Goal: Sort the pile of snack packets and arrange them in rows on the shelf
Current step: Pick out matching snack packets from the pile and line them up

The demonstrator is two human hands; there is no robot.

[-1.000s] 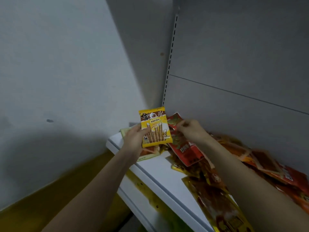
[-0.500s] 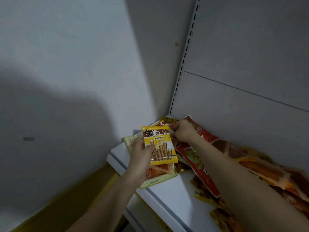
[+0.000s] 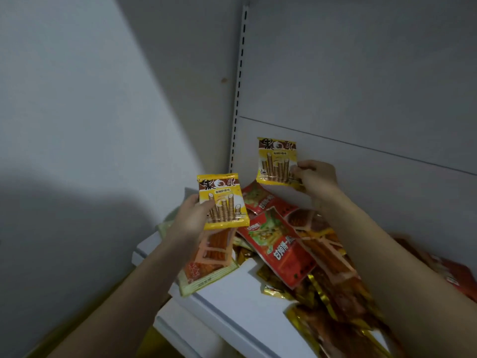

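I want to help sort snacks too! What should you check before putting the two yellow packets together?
1. Left hand holds its yellow wafer packet firmly: ok, thumb over the front.
2. Right hand holds the second yellow packet: ok, though only pinched at one edge.
3. Both packets are the same kind: ok, the same yellow and brown print.
4. Both face forward and upright: ok.
5. Bare spot on the shelf for a row: ok near the front edge; the back is covered by the pile of red packets.
6. Nothing stuck behind either packet: cannot tell, the backs are hidden.
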